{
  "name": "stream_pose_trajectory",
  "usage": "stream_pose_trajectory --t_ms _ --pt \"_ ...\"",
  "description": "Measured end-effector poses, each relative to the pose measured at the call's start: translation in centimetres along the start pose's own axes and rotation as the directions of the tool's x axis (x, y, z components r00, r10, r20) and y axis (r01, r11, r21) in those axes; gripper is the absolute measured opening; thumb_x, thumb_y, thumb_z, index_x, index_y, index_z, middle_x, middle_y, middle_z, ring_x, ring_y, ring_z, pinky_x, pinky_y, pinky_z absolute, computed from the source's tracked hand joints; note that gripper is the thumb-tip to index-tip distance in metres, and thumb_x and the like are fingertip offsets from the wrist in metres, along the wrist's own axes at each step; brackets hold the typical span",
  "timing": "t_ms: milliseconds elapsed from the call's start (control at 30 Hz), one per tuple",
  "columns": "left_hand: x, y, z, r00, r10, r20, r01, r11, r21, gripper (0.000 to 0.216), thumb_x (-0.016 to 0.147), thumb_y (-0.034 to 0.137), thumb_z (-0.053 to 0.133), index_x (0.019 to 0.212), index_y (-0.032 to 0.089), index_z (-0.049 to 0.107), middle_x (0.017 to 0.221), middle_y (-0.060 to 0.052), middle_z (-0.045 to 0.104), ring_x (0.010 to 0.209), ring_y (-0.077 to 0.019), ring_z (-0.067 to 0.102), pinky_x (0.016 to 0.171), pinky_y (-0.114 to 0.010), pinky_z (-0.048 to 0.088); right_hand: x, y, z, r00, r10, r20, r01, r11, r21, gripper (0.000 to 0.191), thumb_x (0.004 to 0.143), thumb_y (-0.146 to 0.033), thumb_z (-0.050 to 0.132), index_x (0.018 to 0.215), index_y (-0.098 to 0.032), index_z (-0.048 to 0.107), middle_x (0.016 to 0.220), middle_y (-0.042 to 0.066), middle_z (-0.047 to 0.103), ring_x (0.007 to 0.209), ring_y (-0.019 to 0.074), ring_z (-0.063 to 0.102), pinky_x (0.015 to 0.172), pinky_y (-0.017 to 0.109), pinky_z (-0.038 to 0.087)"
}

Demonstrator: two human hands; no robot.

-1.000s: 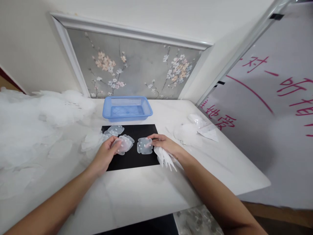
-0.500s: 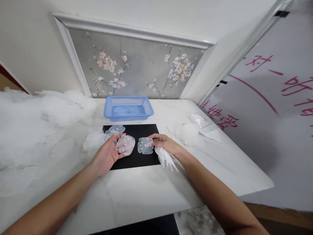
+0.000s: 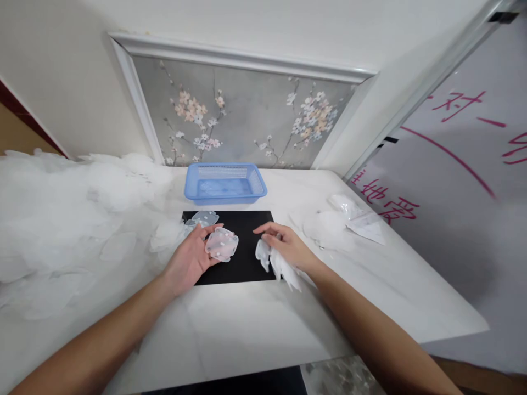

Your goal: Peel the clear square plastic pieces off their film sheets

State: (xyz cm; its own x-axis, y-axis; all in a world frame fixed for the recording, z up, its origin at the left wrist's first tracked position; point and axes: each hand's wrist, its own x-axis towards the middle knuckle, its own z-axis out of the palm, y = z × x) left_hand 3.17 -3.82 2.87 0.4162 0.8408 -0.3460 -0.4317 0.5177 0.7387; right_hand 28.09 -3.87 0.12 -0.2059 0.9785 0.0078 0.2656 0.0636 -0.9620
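My left hand [image 3: 192, 258] lies palm up at the left edge of a black mat [image 3: 242, 230], with a stack of translucent plastic pieces with white dots [image 3: 222, 244] resting on its fingers. My right hand [image 3: 284, 245] hovers over the mat's right edge, its fingers closed on a bunch of thin white plastic pieces [image 3: 276, 263] that hang down from the palm. A few more dotted pieces [image 3: 202, 218] lie on the mat's far left corner.
A blue plastic basket [image 3: 224, 184] stands behind the mat on the white marble table [image 3: 247, 323]. A large heap of white translucent pieces [image 3: 61, 214] fills the left side. A smaller pile with a plastic bag [image 3: 346, 219] lies at the right. A board with red writing [image 3: 453, 181] leans on the right.
The single dotted piece under my right fingertips has left the mat and is now gathered in my right hand. My left hand turned palm up with its stack. The camera shifted left.
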Motion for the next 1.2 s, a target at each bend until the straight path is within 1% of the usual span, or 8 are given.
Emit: stream_pose_trajectory --t_ms 200,400,533,667,900,1033,1100,1200 --pt "-0.1 -0.4 0.0 0.995 -0.001 0.095 0.005 0.999 -0.039 0.048 0.093 0.054 0.043 0.12 0.017 0.058 0.12 -0.012 0.065 0.115 -0.0266 0.059 0.1 -0.041 0.043 -1.5 -1.1 1.4 0.973 -0.198 0.119 0.226 0.917 -0.329 0.061 0.078 -0.039 0.069 0.135 -0.031 0.049 0.067 -0.006 0.049 0.051 0.0098 0.043 0.055 0.024 0.038" --pt "-0.3 -1.2 0.4 0.987 -0.016 0.162 0.023 0.999 -0.04 0.05 0.093 0.056 0.041 0.121 0.019 0.059 0.122 -0.011 0.063 0.117 -0.0261 0.057 0.105 -0.042 0.039 -1.7 -1.1 3.4 0.958 -0.26 0.121 0.287 0.87 -0.4 0.051 0.08 -0.033 0.065 0.13 -0.033 0.056 0.069 -0.003 0.06 0.054 0.0133 0.051 0.061 0.026 0.041" --pt "-0.1 -2.0 0.0 0.985 0.142 0.099 -0.165 0.941 0.296 0.045 0.086 0.049 0.057 0.125 0.026 0.06 0.135 -0.008 0.056 0.134 -0.0291 0.041 0.116 -0.045 0.02 -1.1 -1.1 3.2 0.997 -0.074 0.009 0.075 0.979 -0.187 0.026 0.084 -0.04 0.057 0.094 -0.022 0.073 0.07 0.002 0.064 0.055 0.0133 0.049 0.058 0.028 0.039" --pt "1.1 -2.2 -1.6 0.918 0.38 0.113 -0.337 0.597 0.728 0.04 0.074 0.027 0.073 0.114 0.03 0.068 0.14 -0.004 0.052 0.14 -0.03 0.031 0.119 -0.043 0.006 -0.3 -1.2 1.3 0.952 0.266 0.155 -0.293 0.936 0.195 0.033 0.072 -0.048 0.067 0.075 -0.016 0.072 0.052 -0.001 0.053 0.046 0.0102 0.042 0.048 0.026 0.032" --pt "2.0 -1.3 -2.7 0.893 0.42 0.161 -0.364 0.465 0.807 0.006 0.068 0.022 0.075 0.072 0.026 0.072 0.093 -0.008 0.069 0.103 -0.032 0.057 0.105 -0.043 0.034 0.5 0.0 -0.9 0.879 0.387 0.277 -0.464 0.829 0.312 0.025 0.068 -0.039 0.07 0.076 -0.016 0.074 0.045 -0.004 0.051 0.039 0.0086 0.042 0.042 0.023 0.03" --pt "0.5 -0.5 -1.4 0.889 0.441 0.122 -0.283 0.32 0.904 0.008 0.075 0.028 0.067 0.068 0.025 0.064 0.097 -0.006 0.071 0.093 -0.0277 0.061 0.087 -0.038 0.044 0.4 -0.1 -1.0 0.868 0.394 0.303 -0.481 0.818 0.315 0.027 0.071 -0.036 0.067 0.084 -0.014 0.075 0.046 -0.004 0.054 0.039 0.0079 0.043 0.041 0.022 0.033" --pt "0.1 -0.3 -1.0 0.886 0.46 0.057 -0.23 0.33 0.916 0.013 0.081 0.032 0.061 0.071 0.024 0.058 0.109 -0.004 0.071 0.095 -0.025 0.062 0.082 -0.035 0.046 0.2 -0.5 -1.1 0.864 0.402 0.304 -0.489 0.815 0.311 0.028 0.073 -0.035 0.066 0.088 -0.013 0.075 0.046 -0.003 0.054 0.039 0.0074 0.043 0.04 0.021 0.033" --pt "0.1 -0.2 -0.9 0.88 0.47 -0.068 -0.216 0.523 0.825 0.023 0.084 0.043 0.056 0.075 0.023 0.051 0.108 -0.004 0.072 0.094 -0.0224 0.064 0.08 -0.032 0.046 0.0 -1.0 -1.1 0.861 0.41 0.301 -0.494 0.815 0.302 0.03 0.074 -0.034 0.065 0.092 -0.012 0.075 0.045 -0.004 0.053 0.038 0.007 0.042 0.04 0.02 0.031"
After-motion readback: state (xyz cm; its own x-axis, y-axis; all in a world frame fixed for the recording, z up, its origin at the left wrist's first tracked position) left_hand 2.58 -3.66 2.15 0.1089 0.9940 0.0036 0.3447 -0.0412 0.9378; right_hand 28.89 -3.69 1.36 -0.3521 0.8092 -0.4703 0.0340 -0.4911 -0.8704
